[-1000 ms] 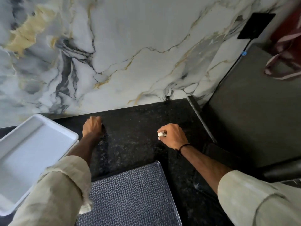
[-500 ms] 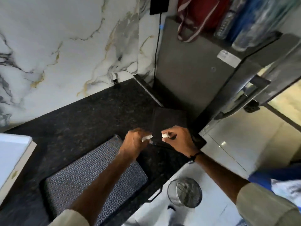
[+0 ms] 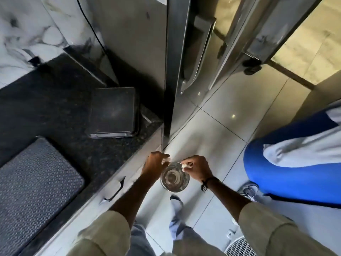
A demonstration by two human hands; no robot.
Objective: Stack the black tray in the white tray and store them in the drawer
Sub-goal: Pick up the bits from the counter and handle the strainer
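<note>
The black tray (image 3: 112, 111) lies flat on the dark granite counter (image 3: 55, 100), near its right end beside the fridge. No white tray is in view. A white drawer front with a black handle (image 3: 115, 189) sits below the counter edge. My left hand (image 3: 155, 166) and my right hand (image 3: 196, 169) are held close together off the counter's corner, above a round steel bin (image 3: 174, 180) on the floor. Each hand pinches a small white scrap at its fingertips. Both hands are well in front of the black tray and apart from it.
A grey patterned mat (image 3: 36, 182) lies on the counter at the left. A steel fridge with a long handle (image 3: 195, 58) stands right behind the counter's end. Another person in blue (image 3: 287, 163) stands on the tiled floor at the right. A white fan grille (image 3: 239, 246) is at the bottom.
The view has swung right and down, so the white tray has left the frame. Both hands came off the counter, met near the black tray, then moved out over the steel bin.
</note>
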